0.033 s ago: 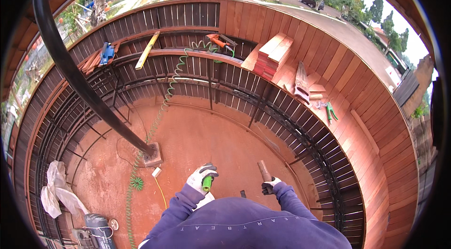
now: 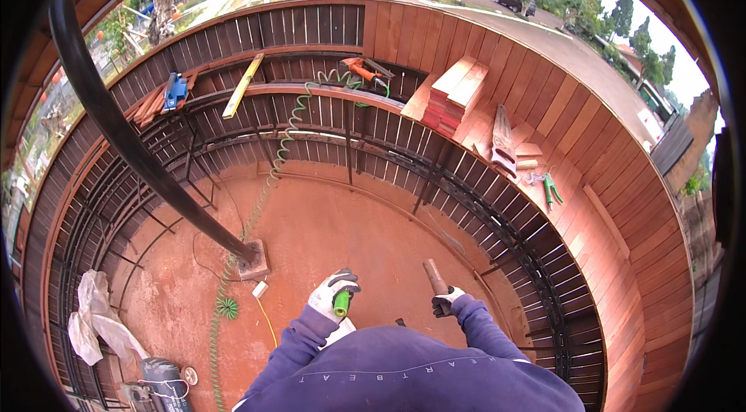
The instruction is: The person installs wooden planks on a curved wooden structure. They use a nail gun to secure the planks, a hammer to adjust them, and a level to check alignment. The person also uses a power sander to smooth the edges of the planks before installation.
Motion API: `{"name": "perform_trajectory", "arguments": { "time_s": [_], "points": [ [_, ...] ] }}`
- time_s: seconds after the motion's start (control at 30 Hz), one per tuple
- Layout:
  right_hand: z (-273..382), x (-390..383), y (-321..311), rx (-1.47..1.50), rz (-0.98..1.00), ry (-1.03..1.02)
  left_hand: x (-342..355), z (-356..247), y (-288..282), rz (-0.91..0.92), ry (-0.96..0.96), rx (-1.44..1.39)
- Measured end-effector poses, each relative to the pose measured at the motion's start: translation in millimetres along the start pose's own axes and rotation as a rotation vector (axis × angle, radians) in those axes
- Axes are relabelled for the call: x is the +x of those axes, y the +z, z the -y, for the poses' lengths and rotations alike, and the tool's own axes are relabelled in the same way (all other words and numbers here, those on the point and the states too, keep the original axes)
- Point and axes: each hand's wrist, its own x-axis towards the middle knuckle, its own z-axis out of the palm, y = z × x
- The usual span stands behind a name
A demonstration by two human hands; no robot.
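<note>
In a white glove with dark fingertips, my left hand (image 2: 329, 293) is closed round a bright green cylinder (image 2: 342, 305), whose round end faces me. My right hand (image 2: 445, 302), gloved in white and black, grips the lower end of a brown wooden-looking stick (image 2: 434, 277). The stick points away from me and leans a little left; its exact kind cannot be made out. Both hands are in front of my body, apart from each other, over the reddish floor (image 2: 326, 218). A white thing (image 2: 342, 329) shows partly below my left hand.
A curved bench (image 2: 598, 264) carries stacked boards (image 2: 457, 93), a handsaw (image 2: 503, 140) and a green-handled tool (image 2: 552, 191). An orange power tool (image 2: 359, 68), yellow level (image 2: 243, 85) and blue tool (image 2: 176, 91) lie farther back. A coiled green hose (image 2: 281, 149) runs past the black post (image 2: 155, 167).
My right hand and the stick have shifted very slightly forward and left. The left hand keeps its hold on the green cylinder, nearly unmoved.
</note>
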Motion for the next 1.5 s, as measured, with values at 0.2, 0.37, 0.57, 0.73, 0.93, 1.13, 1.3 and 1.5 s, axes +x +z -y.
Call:
{"name": "perform_trajectory", "arguments": {
  "time_s": [0.2,0.37,0.57,0.73,0.93,1.13,1.3,1.5],
  "points": [
    [135.9,103.1,80.8,-0.39,-0.084,-0.085,119.7,102.2,-71.8,-0.037,0.041,-0.15],
    [166.8,156.7,130.3,-0.169,-0.249,-0.084,261.1,172.2,-130.3,-0.014,0.222,-0.203],
    [263.4,178.5,158.9,-0.03,-0.35,-0.131,436.6,218.0,-146.4,0.094,0.279,-0.386],
    [370.7,187.8,163.6,-0.192,-0.367,-0.309,563.1,242.2,-122.3,0.242,0.406,-0.376],
    [481.8,175.5,176.2,0.068,-0.194,-0.566,697.1,283.4,-116.4,0.411,0.715,-0.024],
    [550.4,216.2,192.8,0.309,-0.332,-0.671,824.6,353.4,-86.3,0.587,0.74,0.081],
    [576.2,246.8,223.6,0.46,-0.494,-0.641,874.9,408.4,-55.6,0.474,0.748,0.058],
    [605.7,259.1,229.0,0.462,-0.562,-0.606,902.6,427.5,-36.4,0.412,0.792,0.054]
  ]
}}
